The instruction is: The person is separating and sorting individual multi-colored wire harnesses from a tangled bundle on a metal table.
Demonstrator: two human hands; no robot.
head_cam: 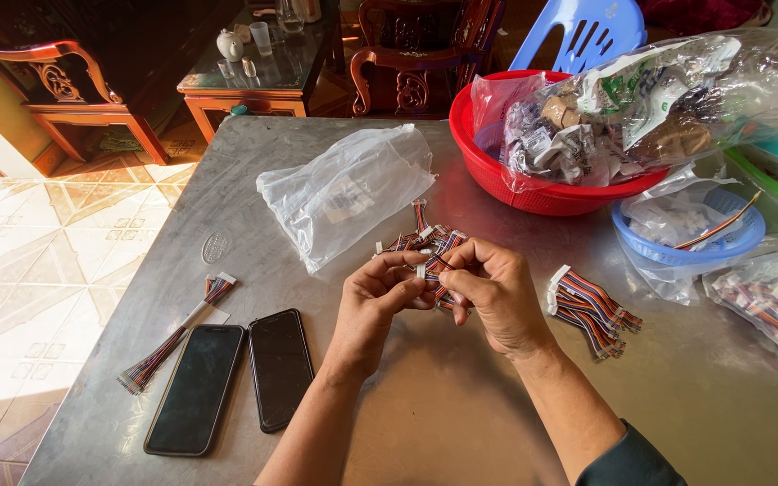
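At the centre of a dull grey sheet-metal table (pixel 461 396), smooth and faintly scuffed: the left hand (pixel 378 306) and right hand (pixel 495 292), brought together, fingertips of both pinched on a short multicoloured ribbon cable (pixel 435 267) ending in a small white plastic connector. Just beyond the hands, a loose heap of like cables (pixel 425 239), striped red, blue and orange; count not clear. To the right, near the right hand, one fanned bundle of cables (pixel 590 309) with white plugs. To the left, one long thin cable harness (pixel 177 335), lying diagonally, and beside it two black glossy phones (pixel 238 378), flat, screens dark, side by side. Far of centre, one crumpled clear plastic bag (pixel 348 189), soft and translucent. Far right, one round red plastic basin (pixel 533 184) bearing a large clear bag stuffed with paper packets (pixel 650 108); nearer, one small blue plastic basket (pixel 686 247) holding clear wrappers and a cable. At the right edge, one more clear bag of cables (pixel 772 306). Room: patterned glazed floor tiles (pixel 38 243) in sunlight at left; beyond the table, one carved dark wooden armchair (pixel 74 90), one glass-topped wooden side table (pixel 258 76) with a small teapot and glasses, and one blue plastic chair (pixel 587 31).
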